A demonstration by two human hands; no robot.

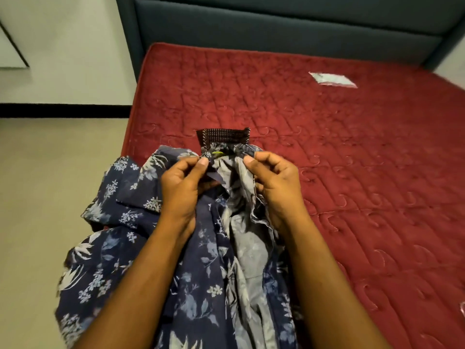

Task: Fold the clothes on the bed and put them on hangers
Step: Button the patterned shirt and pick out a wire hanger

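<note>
Garment (141, 248) before bed (352, 172) (headboard (276, 26) behind)

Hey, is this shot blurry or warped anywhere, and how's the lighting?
Head view: left hand and right hand look sharp; the floral garment smears toward the picture's lower left; the mattress and headboard edges bow from the wide lens; light is soft and even, no glare.

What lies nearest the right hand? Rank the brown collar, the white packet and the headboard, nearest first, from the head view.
1. Brown collar: just beyond the right hand, on the shirt it pinches.
2. White packet: farther up the mattress, to the right.
3. Headboard: farthest, behind the mattress's far edge.
</note>
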